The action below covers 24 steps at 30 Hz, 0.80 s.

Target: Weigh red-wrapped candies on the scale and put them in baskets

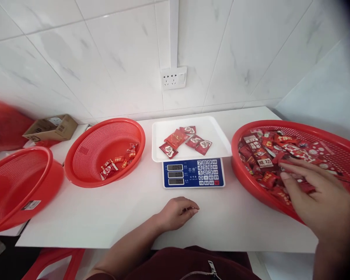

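My right hand [315, 194] reaches into the large red basket [245, 171] at the right, fingers spread over a heap of red-wrapped candies [265, 155]; it grips nothing that I can see. My left hand [177, 212] rests on the white table in front of the scale, fingers loosely curled with nothing in them. The blue-faced digital scale [193, 173] carries a white tray [163, 136] with several red candy packets [186, 142] on it.
A second red basket [84, 151] left of the scale holds a few candies [118, 161]. Another red basket [20, 186] sits at the far left edge, with a cardboard box [51, 127] behind it. A wall socket [174, 77] is above the scale.
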{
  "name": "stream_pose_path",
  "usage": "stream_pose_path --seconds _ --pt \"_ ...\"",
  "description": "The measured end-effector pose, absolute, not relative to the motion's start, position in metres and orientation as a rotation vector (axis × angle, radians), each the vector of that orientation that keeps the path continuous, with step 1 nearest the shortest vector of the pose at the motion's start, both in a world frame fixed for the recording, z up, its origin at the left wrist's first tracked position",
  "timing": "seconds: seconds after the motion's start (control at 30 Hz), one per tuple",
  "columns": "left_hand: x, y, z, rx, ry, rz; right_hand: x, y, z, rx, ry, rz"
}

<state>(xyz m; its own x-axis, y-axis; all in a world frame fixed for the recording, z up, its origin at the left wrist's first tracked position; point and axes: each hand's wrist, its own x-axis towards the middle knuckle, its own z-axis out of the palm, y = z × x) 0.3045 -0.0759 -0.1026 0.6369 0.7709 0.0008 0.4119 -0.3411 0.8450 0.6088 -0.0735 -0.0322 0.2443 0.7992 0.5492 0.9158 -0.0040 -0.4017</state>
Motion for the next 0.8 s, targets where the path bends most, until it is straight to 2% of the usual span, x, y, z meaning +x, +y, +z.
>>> stream_pose_path --seconds 0.17,0.23,0.4,0.53,0.8 --pt "0.290 -0.062 -0.078 2.199 1.107 1.032 0.544 -0.056 -0.036 -1.588 -1.852 0.128" --pt "0.284 -0.044 -0.066 2.333 1.303 1.153 0.524 -0.036 -0.044 -1.578 -1.985 0.073" --pt "0.275 0.003 -0.052 2.623 1.606 0.970 0.494 0.011 -0.053 -1.767 -2.098 -0.172" --pt "0.283 0.014 -0.056 2.680 1.607 0.878 0.481 0.018 -0.054 -1.718 -2.142 -0.048" --pt "0.296 0.000 -0.047 2.681 1.293 0.878 0.482 -0.003 -0.059 -1.358 -2.022 0.201"
